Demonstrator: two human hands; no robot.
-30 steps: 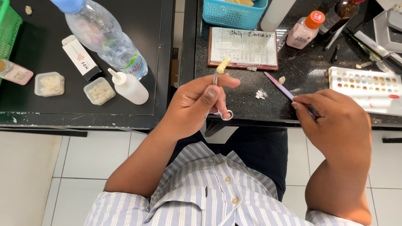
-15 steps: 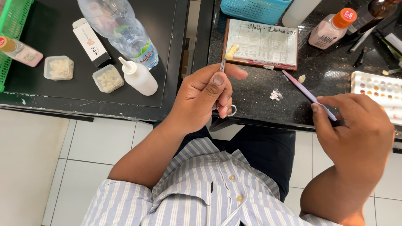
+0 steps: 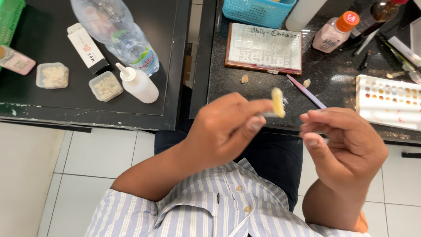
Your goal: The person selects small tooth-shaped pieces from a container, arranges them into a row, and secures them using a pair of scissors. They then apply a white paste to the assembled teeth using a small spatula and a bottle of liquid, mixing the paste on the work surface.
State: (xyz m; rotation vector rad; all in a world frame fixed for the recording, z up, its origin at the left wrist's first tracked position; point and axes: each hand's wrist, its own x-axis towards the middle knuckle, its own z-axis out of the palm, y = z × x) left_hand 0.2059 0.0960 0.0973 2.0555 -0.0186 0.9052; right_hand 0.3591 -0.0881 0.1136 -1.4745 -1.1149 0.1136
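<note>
I look down at two bare hands over a lap, in the middle of the frame. My left hand (image 3: 223, 131) has its grip pinched tight on a thin metal tool, and a small pale yellow tooth piece (image 3: 277, 102) sits at the tip of that tool, just above the thumb. The tooth piece is blurry, so I cannot tell its fine shape. My right hand (image 3: 344, 145) is just beside it, on the right of the frame. Its fingers are closed around a thin purple brush (image 3: 307, 93), which sticks up and to the left over the black table (image 3: 333, 83). The brush tip is near the tooth piece, but I cannot tell if they touch.

On the table at the right edge lies a white paint tray (image 3: 388, 102) with little wells of brown and yellow color. Two small pale bits lie on the table near the brush. Above them, in the upper middle, lies a flat pad (image 3: 265, 47) with writing, and a blue basket (image 3: 258, 11) sits at the top. A pink bottle with an orange cap (image 3: 335, 31) stands to the upper right.

At the upper left, on a second black table, lies a clear water bottle (image 3: 116, 30), a white squeeze bottle (image 3: 138, 83) and two small clear boxes (image 3: 105, 85) of pale pieces.
</note>
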